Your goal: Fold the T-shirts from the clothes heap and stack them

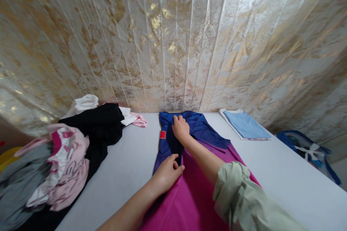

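Observation:
A navy and magenta shirt (pixel 200 180) lies stretched out on the white surface in front of me, partly folded over itself along its left side. A small red patch shows on its navy part at the left. My right hand (pixel 181 127) is near the collar end, its fingers bent and closed on the navy cloth. Lower down, my left hand (pixel 168 174) pinches the shirt where dark cloth meets the magenta edge. The fingertips of both hands are partly hidden by the fabric and the hands themselves.
On the left lies a heap of loose clothes, with a black garment (pixel 94 121), a pink printed one (pixel 73 177) and a grey one (pixel 27 173). Folded light-blue cloth (pixel 246 124) rests at the back right. A blue-edged clear bag (pixel 306 151) stands beyond the right edge. Behind hangs a gold-patterned curtain (pixel 173 43).

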Demonstrator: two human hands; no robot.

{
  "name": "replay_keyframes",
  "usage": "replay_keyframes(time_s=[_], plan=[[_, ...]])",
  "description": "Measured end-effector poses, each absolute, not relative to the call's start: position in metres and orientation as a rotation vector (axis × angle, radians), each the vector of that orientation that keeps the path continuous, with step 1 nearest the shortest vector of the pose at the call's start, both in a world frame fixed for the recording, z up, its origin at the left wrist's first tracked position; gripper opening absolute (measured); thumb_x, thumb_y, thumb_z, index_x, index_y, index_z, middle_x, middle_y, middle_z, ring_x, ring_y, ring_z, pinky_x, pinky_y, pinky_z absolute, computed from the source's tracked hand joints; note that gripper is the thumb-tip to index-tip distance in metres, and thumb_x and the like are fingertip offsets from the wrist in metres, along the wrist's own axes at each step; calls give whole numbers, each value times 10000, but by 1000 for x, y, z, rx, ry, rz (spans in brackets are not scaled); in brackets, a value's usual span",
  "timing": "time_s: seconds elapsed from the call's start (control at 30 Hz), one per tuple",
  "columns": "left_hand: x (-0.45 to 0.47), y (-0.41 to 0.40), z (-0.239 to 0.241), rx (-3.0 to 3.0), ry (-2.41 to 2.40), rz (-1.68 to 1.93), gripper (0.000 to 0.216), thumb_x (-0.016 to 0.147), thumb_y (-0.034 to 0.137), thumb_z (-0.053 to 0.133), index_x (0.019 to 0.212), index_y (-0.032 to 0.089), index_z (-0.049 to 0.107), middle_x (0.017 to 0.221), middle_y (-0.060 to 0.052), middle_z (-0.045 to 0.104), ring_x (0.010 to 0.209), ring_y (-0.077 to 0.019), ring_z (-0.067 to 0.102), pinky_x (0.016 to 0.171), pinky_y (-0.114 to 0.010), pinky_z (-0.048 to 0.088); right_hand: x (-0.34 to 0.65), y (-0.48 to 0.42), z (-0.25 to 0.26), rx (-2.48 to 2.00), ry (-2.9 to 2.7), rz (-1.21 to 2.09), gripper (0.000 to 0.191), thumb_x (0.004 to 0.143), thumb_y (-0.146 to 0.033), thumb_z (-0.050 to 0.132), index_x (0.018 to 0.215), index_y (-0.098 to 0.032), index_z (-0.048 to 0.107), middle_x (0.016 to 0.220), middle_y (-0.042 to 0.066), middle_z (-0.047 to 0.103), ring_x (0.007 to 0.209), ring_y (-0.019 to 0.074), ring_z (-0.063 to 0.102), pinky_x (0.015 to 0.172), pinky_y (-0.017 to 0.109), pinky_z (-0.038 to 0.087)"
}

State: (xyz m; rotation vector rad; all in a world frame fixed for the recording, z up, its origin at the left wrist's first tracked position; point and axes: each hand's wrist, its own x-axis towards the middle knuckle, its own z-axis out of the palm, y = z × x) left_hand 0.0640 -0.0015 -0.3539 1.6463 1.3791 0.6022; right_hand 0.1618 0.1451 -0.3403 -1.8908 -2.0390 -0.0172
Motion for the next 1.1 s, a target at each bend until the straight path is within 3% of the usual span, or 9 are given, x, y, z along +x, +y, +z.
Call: replay_keyframes(time_s=[0.13, 0.3, 0.53, 0.8, 1.0, 1.1], plan=[[57, -12, -354, 1742, 1413, 514, 535, 805, 343, 533, 1265, 70, 555, 828, -48, 649, 739, -184, 587, 713, -290, 428, 169, 124, -352, -1697, -2305, -135, 215, 913, -298, 515, 1084, -201, 603, 1151, 103, 598, 1103, 255, 518, 930, 383, 380], [58, -28, -346, 1956, 1476, 449, 347, 804, 307, 544, 1104, 153, 627, 924, -61, 625, 850, -192, 592, 761, -276, 435, 174, 112, -367, -1750, -2263, -60, 290, 933, -302, 482, 1202, -224, 559, 1271, 98, 554, 1156, 243, 494, 936, 364, 381], [55, -56, -333, 2114, 1570, 227, 461, 821, 243, 508, 1277, 174, 533, 1185, -117, 589, 1124, -242, 578, 951, -312, 419, 178, 110, -351, -2004, -2059, 37, 287, 931, -270, 456, 1201, -201, 520, 1130, 124, 606, 1006, 240, 603, 778, 320, 446], [57, -70, -328, 2156, 1602, 169, 468, 833, 148, 421, 1287, 168, 532, 1174, -104, 594, 1117, -230, 592, 962, -330, 436, 181, 105, -348, -1960, -2127, 105, 329, 957, -162, 350, 1236, -256, 497, 1096, 68, 650, 957, 194, 647, 734, 275, 459], [36, -98, -328, 2155, 1656, 169, 414, 889, 240, 433, 1292, 209, 522, 1183, -92, 586, 1110, -228, 584, 945, -342, 454, 200, 91, -330, -1910, -2196, 129, 343, 941, -284, 464, 1282, -244, 478, 1186, 84, 605, 991, 209, 637, 750, 281, 475], [17, -125, -337, 2161, 1710, 233, 393, 900, 311, 451, 1273, 219, 536, 1199, -99, 580, 1115, -236, 574, 973, -364, 441, 214, 67, -318, -1700, -2332, 108, 374, 932, -245, 466, 1305, -253, 488, 1202, 71, 597, 1014, 193, 629, 768, 255, 469]])
